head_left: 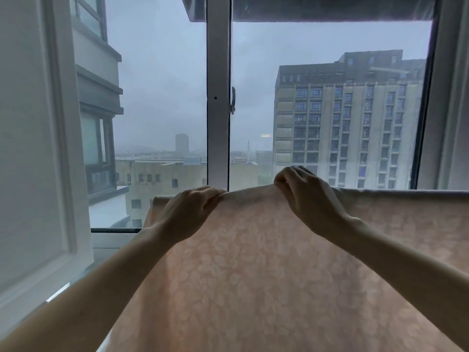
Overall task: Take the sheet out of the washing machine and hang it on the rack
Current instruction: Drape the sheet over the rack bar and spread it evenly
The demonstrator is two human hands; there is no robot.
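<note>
A pale pink sheet with a faint leaf pattern hangs spread in front of the window, filling the lower middle and right of the head view. Its top fold runs level from left of centre to the right edge, and the rack under it is hidden by the cloth. My left hand pinches the top fold near the centre. My right hand grips the fold a little to the right and lifts it into a small peak. Both arms reach up from below.
Straight ahead is a large window with a white centre post and a latch. A white panelled wall or door stands close on the left. Buildings show outside through the glass.
</note>
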